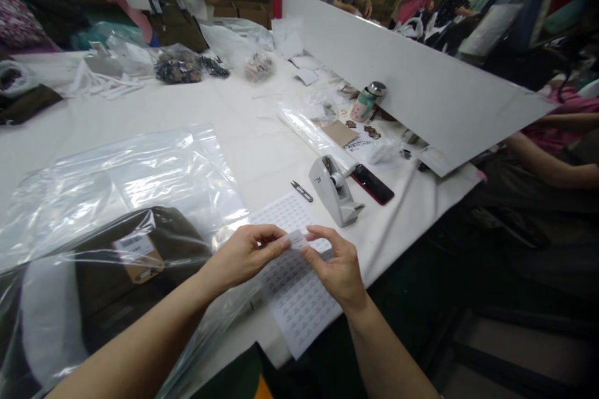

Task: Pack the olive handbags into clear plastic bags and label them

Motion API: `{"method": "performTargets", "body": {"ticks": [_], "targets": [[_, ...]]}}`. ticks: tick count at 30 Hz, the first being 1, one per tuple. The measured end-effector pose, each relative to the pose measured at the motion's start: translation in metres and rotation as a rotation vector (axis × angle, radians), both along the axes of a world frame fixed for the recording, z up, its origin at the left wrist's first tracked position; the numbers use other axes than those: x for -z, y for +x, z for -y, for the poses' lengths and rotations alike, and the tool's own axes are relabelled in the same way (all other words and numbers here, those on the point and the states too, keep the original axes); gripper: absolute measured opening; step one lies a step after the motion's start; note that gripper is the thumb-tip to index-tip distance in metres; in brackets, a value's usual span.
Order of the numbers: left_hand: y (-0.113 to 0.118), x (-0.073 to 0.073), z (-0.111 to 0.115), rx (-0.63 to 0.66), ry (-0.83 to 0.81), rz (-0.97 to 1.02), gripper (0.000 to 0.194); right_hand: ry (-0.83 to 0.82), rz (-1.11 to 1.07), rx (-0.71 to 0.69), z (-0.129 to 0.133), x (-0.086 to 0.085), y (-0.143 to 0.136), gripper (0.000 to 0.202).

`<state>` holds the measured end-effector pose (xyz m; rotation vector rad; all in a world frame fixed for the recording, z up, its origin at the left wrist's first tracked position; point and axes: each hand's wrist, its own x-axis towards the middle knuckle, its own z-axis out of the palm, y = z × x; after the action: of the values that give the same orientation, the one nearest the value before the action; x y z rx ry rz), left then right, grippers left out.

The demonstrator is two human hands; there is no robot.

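A small white label (296,239) is pinched at its left edge between the thumb and fingers of my left hand (255,251). Its right edge is at the thumb and index finger of my right hand (337,265), which curve around it. Beneath both hands lies a white sheet printed with rows of small text (299,318). Left of my hands, a dark green bag (182,243) with a barcode tag (135,252) lies inside a clear plastic bag (187,168). Small thread snips (302,191) rest just beyond the sheet.
A tape dispenser (332,193) and a dark phone (373,184) stand beyond my right hand. Farther off are a flask (367,101), a brown card (340,133) and a long white board (397,68). Across the white table (262,156), a person handles a bag; others sit behind the board.
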<state>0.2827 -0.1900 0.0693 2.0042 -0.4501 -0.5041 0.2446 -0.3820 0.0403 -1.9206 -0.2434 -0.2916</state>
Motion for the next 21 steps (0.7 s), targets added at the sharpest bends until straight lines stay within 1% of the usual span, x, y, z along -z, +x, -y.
{"method": "performTargets", "body": {"ticks": [1, 3, 6, 8, 11, 13, 15, 18, 21], "targets": [[0.000, 0.000, 0.001, 0.011, -0.020, -0.014, 0.031, -0.010, 0.043, 0.004, 0.000, -0.002, 0.001, 0.024], [0.000, -0.002, 0.002, 0.021, -0.064, -0.049, 0.032, -0.059, 0.114, -0.049, 0.000, -0.005, 0.003, 0.018], [0.001, -0.006, 0.004, 0.006, -0.129, -0.125, 0.032, -0.180, 0.225, -0.117, 0.003, -0.010, 0.007, 0.019], [0.001, -0.010, 0.006, -0.017, -0.149, -0.175, 0.031, -0.299, 0.331, -0.109, 0.006, -0.014, 0.008, 0.020], [0.000, -0.013, 0.009, -0.028, -0.146, -0.216, 0.027, -0.520, 0.515, -0.110, 0.010, -0.018, 0.007, 0.023], [-0.002, -0.011, 0.011, -0.018, -0.154, -0.250, 0.027, -0.653, 0.597, -0.139, 0.013, -0.020, 0.006, 0.022], [-0.004, -0.006, 0.013, -0.012, -0.162, -0.292, 0.027, -0.740, 0.634, -0.160, 0.014, -0.020, 0.005, 0.017], [-0.006, 0.001, 0.015, -0.012, -0.163, -0.320, 0.029, -0.777, 0.644, -0.161, 0.016, -0.017, 0.004, 0.013], [-0.006, 0.003, 0.018, -0.039, -0.175, -0.337, 0.027, -0.746, 0.681, -0.131, 0.017, -0.013, 0.003, 0.014]]}}
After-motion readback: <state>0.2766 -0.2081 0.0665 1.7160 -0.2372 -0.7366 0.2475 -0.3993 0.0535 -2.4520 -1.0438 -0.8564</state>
